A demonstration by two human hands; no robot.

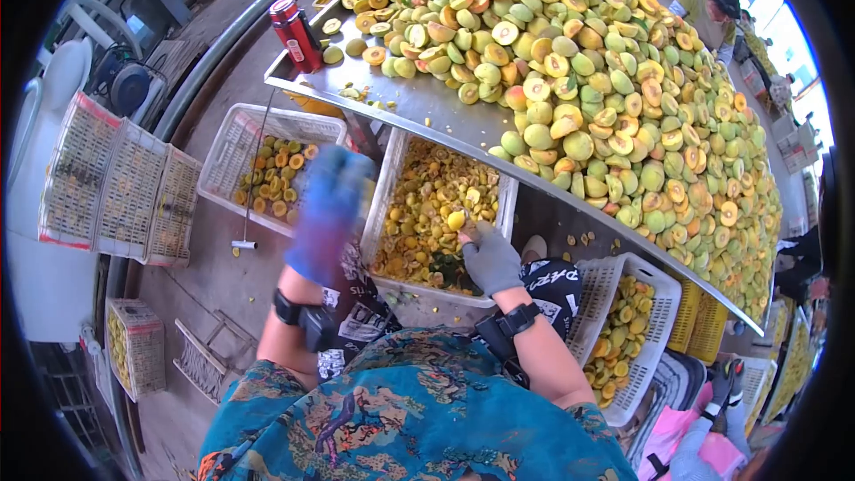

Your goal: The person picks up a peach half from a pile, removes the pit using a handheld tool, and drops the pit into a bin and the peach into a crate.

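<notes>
Patterned sleeves fill the lower centre. Right hand (pixel 489 256), grip closed on a fruit half (pixel 456 220), hangs over the crate (pixel 388 180) beneath the counter (pixel 427 105) edge; left hand (pixel 328 209) blurred, grip indiscernible.

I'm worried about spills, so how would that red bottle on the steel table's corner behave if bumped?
The red bottle is tall, narrow and upright, so it would probably tip easily. It stands near the steel table edge, so it might roll off.

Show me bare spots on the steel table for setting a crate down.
Only the near-left corner of the steel table is mostly bare, between the red bottle and the fruit pile, with scattered bits. The rest is heaped. Below, the crates sit close together.
</notes>
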